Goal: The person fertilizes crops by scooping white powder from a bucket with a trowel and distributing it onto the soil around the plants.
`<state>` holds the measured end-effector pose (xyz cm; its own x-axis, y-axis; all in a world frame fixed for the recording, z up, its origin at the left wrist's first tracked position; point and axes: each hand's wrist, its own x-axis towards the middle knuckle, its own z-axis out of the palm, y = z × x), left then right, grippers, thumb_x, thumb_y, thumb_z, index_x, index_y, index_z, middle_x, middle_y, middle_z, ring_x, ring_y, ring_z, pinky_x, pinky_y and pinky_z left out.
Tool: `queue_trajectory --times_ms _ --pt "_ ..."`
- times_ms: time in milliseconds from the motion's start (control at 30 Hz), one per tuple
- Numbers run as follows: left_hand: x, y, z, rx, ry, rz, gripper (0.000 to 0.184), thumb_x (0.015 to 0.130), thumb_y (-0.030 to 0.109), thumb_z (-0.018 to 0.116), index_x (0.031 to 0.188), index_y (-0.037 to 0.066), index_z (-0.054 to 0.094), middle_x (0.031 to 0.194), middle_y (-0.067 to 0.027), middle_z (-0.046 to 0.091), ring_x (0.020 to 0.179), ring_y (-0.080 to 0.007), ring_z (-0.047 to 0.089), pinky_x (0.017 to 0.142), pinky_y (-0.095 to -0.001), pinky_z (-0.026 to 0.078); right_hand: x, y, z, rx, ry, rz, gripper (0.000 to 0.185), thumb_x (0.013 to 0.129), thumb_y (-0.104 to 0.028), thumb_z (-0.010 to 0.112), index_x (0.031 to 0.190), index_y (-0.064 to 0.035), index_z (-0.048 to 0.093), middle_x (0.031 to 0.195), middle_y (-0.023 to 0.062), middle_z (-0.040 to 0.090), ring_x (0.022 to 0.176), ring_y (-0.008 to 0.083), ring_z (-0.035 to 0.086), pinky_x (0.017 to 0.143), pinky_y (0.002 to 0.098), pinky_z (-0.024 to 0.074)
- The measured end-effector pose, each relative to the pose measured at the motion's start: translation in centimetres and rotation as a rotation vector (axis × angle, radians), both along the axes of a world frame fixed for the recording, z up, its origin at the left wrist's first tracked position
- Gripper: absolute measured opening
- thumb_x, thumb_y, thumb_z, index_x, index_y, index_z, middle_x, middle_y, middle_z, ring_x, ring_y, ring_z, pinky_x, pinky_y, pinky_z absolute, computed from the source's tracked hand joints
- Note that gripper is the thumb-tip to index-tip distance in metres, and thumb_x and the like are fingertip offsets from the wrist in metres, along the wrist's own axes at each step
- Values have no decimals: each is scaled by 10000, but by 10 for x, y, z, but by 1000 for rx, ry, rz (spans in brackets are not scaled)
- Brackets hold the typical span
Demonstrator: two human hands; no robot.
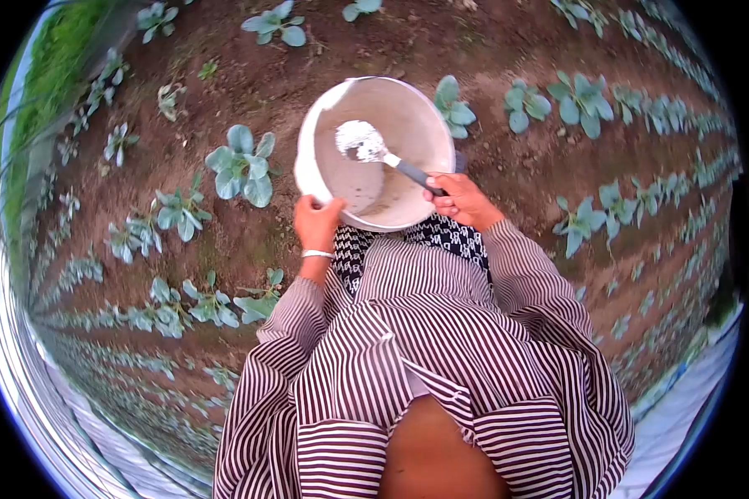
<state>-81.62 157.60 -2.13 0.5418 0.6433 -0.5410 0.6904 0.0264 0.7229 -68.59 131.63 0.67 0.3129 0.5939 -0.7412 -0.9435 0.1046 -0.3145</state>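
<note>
My left hand [316,220] grips the near left rim of a white bucket [310,170], fingers closed over its edge. In my right hand [462,201] is the dark handle of a spoon [409,171], held over the bucket's opening. White granular material [359,140] fills the spoon's bowl. Lower down inside the bucket, a pale greyish material [354,183] lies against the bottom and side; what it is I cannot tell. The bucket is tilted, its mouth facing up toward me.
Leafy green seedlings [243,166] grow in rows in brown soil [225,91] on both sides. One plant [453,106] stands close to the bucket's right side. Plastic sheeting [17,399] curves along the left edge, with grass [62,50] at the upper left.
</note>
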Motion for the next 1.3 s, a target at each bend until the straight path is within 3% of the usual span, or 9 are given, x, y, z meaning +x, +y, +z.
queue_trajectory --times_ms 167,300,533,633,700,767,1033,1067,1300 --pt "-43 46 0 -60 -25 243 272 710 89 659 907 -47 529 784 -85 582 597 -142 572 467 -249 493 -39 8 15 0 132 -105 268 908 -108 517 1124 44 477 772 67 543 478 21 352 366 158 275" --pt "-99 71 -9 -8 6 343 233 731 100 651 874 -30 519 743 -79 569 576 -141 558 474 -262 510 -51 -5 -1 -83 104 -130 189 907 -121 523 1015 26 473 772 66 535 483 19 348 365 166 272" --pt "-170 98 6 -75 22 596 241 747 134 642 886 -10 508 780 -96 568 599 -209 578 525 -360 528 -26 -18 -79 -297 88 -204 178 863 -111 560 935 20 464 780 91 531 487 36 373 363 169 268" --pt "-199 101 6 -129 42 636 248 749 148 632 904 -9 519 799 -108 582 614 -223 596 517 -358 523 5 -20 -139 -284 125 -187 185 860 -107 557 943 30 464 801 95 531 479 38 375 370 169 275" --pt "-212 95 13 -156 23 698 238 748 147 621 898 -7 519 786 -111 578 605 -221 589 518 -355 520 15 -17 -161 -432 109 -251 198 860 -99 549 966 40 454 805 145 525 475 58 370 388 190 289" --pt "-211 93 23 -191 5 762 218 744 138 631 854 9 493 741 -89 554 555 -189 547 497 -336 501 13 -19 -160 -657 86 -121 194 860 -95 547 961 39 449 798 151 516 473 62 349 388 196 277" --pt "-232 103 -2 -342 -42 888 305 727 191 625 904 -29 510 798 -117 558 647 -224 577 618 -377 536 -7 -52 -120 -591 115 -381 183 860 -67 544 966 22 424 809 161 519 495 81 349 392 224 283" --pt "-242 109 -17 -357 -48 867 309 751 176 614 936 -60 538 879 -172 593 775 -311 625 741 -481 540 -6 -53 -115 -605 126 -402 179 862 -67 544 962 20 424 808 156 518 495 80 350 392 223 283" --pt "-210 116 -21 -281 -35 744 231 751 165 612 888 -5 539 833 -118 586 700 -228 605 613 -398 543 -12 -52 -95 -596 183 -474 165 884 -79 526 980 5 420 783 114 505 504 66 367 382 198 290"
